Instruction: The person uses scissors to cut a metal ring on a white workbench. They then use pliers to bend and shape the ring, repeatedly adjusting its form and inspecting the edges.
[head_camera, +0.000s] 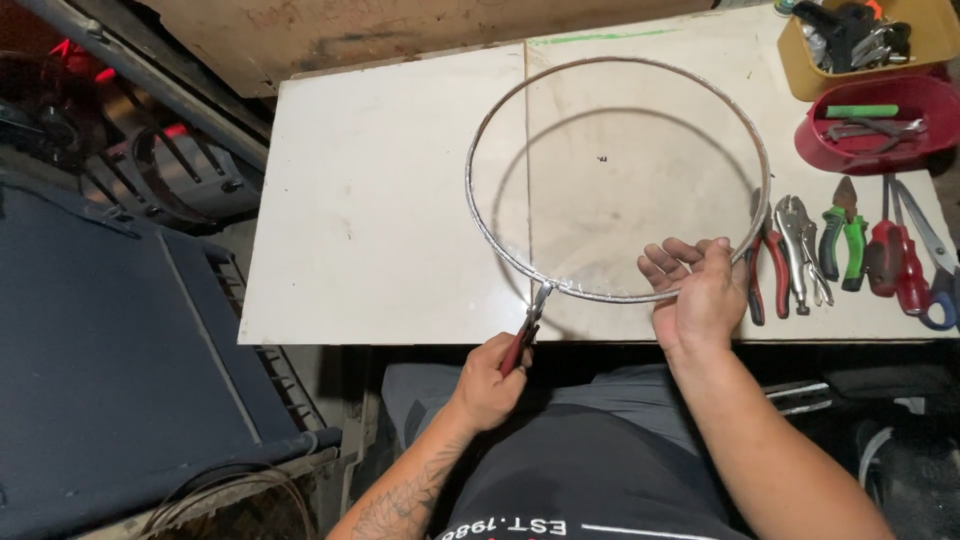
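Closest to the camera is the person's dark shirt (590, 480), low in the picture, with both bare arms reaching up from it to a white table (380, 200).

The left hand (487, 385) is closed tight around the red handles of a pair of pliers (527, 332). The pliers point up, and their metal tip bites the near edge of a big metal ring (490, 120). The ring is round and shiny. It sits over the middle of the table, and its shadow falls on the white top inside it.

The right hand (700, 295) grips the same near edge of the ring, further to the right. Its fingers curl over the rim.

Just beside the right hand, a row of tools lies on the table: red-handled pliers (762, 270), silver locking pliers (802, 250), green-handled pliers (845, 240), a red screwdriver (885, 250) and scissors with blue handles (935, 275). Behind them stands a red tray (880, 145) with small tools in it, and a yellow box (930, 40) sits at the far corner. A dark blue panel (110, 350) lies to the left of the table, lower down.
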